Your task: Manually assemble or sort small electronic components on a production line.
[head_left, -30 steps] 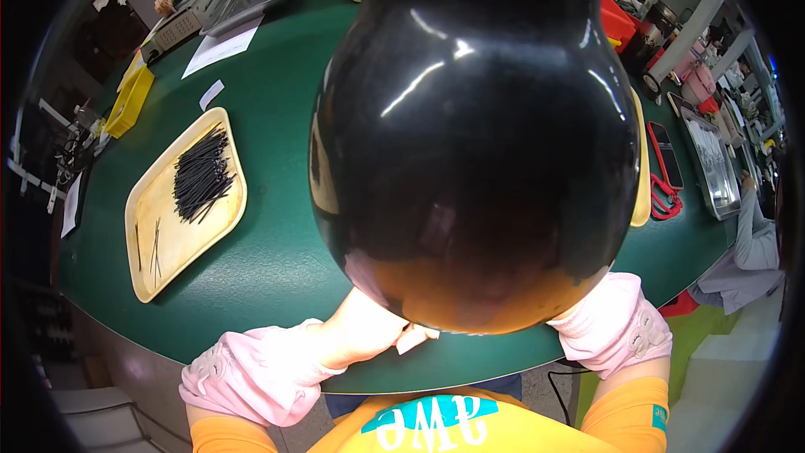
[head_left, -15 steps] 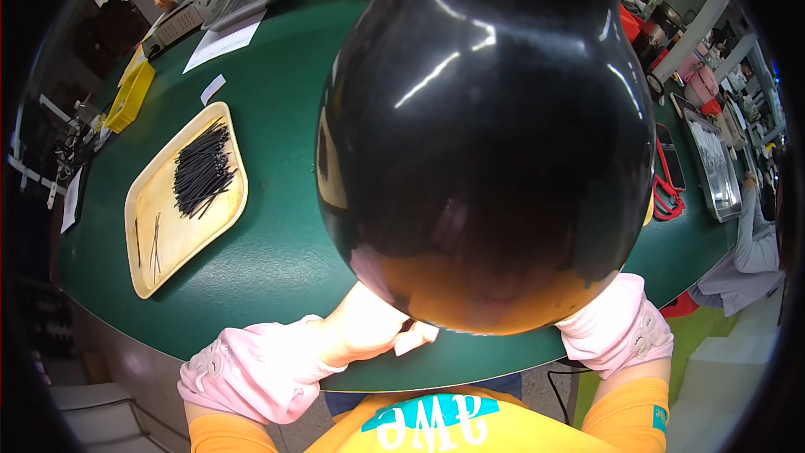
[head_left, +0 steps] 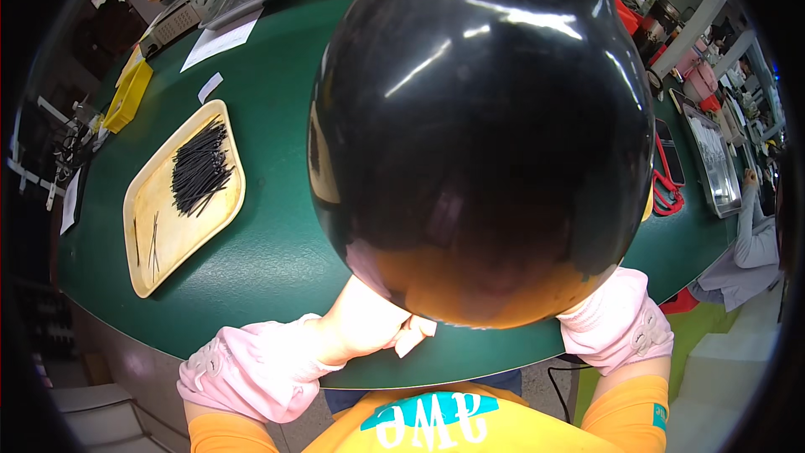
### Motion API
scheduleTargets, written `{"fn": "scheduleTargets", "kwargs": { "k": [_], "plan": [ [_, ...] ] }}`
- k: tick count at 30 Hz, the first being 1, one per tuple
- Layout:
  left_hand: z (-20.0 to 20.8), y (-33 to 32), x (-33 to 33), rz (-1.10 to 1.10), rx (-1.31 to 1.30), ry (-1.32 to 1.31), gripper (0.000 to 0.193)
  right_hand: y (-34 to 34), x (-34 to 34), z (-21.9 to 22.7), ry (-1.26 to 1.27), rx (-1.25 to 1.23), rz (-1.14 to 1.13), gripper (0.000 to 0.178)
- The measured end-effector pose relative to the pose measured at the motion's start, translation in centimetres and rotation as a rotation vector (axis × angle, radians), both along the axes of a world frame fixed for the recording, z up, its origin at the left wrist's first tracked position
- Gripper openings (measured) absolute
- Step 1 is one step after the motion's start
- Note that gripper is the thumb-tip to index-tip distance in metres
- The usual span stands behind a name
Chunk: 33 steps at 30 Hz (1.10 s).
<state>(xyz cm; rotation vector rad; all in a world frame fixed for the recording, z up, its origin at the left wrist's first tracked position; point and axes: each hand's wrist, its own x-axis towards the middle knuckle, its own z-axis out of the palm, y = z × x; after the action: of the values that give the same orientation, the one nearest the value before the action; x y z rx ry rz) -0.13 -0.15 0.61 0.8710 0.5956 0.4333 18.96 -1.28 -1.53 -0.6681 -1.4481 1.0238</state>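
The left hand (head_left: 377, 320) is bent inward at the near edge of the green table (head_left: 281, 268), fingers curled with the tips close together; whether they pinch anything cannot be told. The right hand is hidden behind a big black dome (head_left: 482, 159), perhaps a lamp head, so its grip cannot be told either; only the pink cuff (head_left: 608, 323) on that forearm shows.

How much is done stays unclear, because the dome covers whatever lies between the hands. Left of the dome, a cream tray (head_left: 191, 239) holds a dense heap of thin black sticks (head_left: 199, 169), with a few loose sticks (head_left: 154, 243) apart from it toward the tray's near end; nothing visible marks these as finished or waiting.

The heaped sticks are straight, dark and slender, lying roughly side by side with uneven ends. The dome is glossy and rounded, with white streaks of light above and an orange reflection below.

Farther out are a white sheet (head_left: 220, 40), a yellow bin (head_left: 128, 98) and, to the right, a metal tray (head_left: 715, 159).
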Motion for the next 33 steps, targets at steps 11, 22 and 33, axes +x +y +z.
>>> {"fn": "scheduleTargets", "kwargs": {
  "k": [11, 22, 33],
  "plan": [
    [-0.4, 0.2, -0.2, -0.031, 0.035, -0.056, 0.011, -1.0, 0.7, 0.4, -0.157, -0.098, 0.028, 0.033],
    [-0.4, -0.4, -0.4, -0.042, 0.089, 0.095, 0.01, -1.2, -1.6, -0.3, 0.234, -0.317, 0.035, 0.016],
    [-1.9, -0.4, -0.4, 0.05, 0.27, 0.085, 0.019, -0.4, -0.2, 0.7, -0.295, 0.071, -0.093, 0.018]
  ]
}}
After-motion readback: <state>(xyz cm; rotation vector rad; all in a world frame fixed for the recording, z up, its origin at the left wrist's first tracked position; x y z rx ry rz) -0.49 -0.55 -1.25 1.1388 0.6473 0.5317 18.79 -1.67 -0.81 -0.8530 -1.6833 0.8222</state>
